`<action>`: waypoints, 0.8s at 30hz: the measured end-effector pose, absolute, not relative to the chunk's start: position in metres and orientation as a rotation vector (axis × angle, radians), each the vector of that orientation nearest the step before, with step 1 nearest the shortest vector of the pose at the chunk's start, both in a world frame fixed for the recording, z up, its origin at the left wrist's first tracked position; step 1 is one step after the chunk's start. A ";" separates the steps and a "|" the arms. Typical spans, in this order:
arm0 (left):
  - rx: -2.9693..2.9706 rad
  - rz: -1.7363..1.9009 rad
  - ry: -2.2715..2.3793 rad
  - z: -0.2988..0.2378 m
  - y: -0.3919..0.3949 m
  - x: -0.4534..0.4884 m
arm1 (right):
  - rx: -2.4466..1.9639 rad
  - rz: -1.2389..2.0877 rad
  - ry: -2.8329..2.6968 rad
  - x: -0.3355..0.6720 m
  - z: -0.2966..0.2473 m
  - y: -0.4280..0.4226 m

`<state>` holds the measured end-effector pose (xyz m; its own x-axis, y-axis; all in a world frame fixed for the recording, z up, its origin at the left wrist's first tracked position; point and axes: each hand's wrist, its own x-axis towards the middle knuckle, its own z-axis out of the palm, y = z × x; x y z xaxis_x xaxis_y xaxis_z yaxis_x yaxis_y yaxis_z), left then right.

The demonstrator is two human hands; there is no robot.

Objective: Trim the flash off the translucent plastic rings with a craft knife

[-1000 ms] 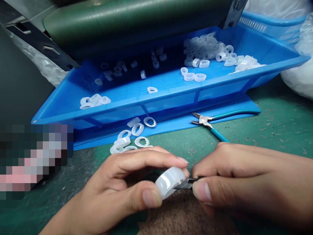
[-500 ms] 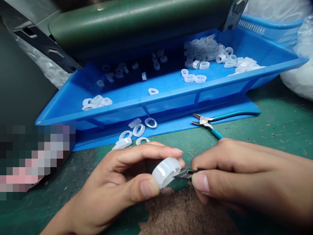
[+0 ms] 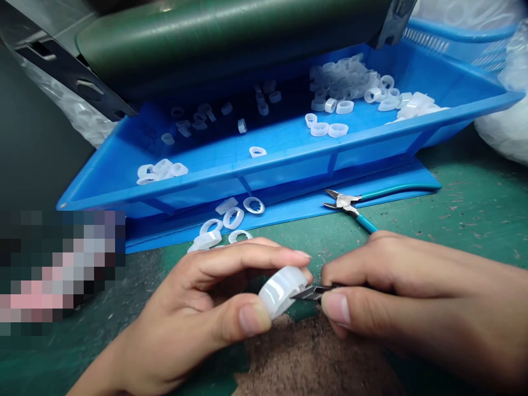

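My left hand [image 3: 185,300] holds a wide, translucent white plastic ring [image 3: 282,291] between thumb and fingers. My right hand [image 3: 396,291] pinches a small pointed metal blade [image 3: 312,293], its tip at the ring's edge. The blade's handle is hidden inside my fingers. Several similar rings [image 3: 233,218] lie just beyond my left fingers on a blue mat [image 3: 289,217], and the lowest are partly hidden behind my hand. Teal-handled side cutters [image 3: 344,202] rest beyond my right hand, not touched.
A tilted blue plastic tray [image 3: 280,159] holding many white rings sits under a dark green roller [image 3: 206,38]. White bags of rings [image 3: 505,132] and a blue basket [image 3: 457,38] stand at the right. A green work mat [image 3: 466,220] lies below.
Both hands have risen slightly, lifting the ring and blade up the view. The ring now sits higher, and my left fingers cover more of the loose rings.
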<state>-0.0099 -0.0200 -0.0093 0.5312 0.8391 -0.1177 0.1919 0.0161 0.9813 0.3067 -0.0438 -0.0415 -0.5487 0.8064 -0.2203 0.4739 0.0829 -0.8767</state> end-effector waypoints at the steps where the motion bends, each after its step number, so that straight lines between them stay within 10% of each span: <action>1: 1.512 0.639 0.915 -0.010 -0.020 -0.008 | -1.278 1.438 -2.055 0.307 -0.042 -0.044; 24: 1.538 0.678 0.755 -0.007 -0.016 -0.016 | -1.141 1.469 -2.135 0.293 -0.037 -0.042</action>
<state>-0.0165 -0.0160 -0.0075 0.6156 0.7881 -0.0048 0.0792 -0.0558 0.9953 0.2928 -0.0419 -0.0369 -0.6355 0.7511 -0.1786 0.4351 0.1574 -0.8865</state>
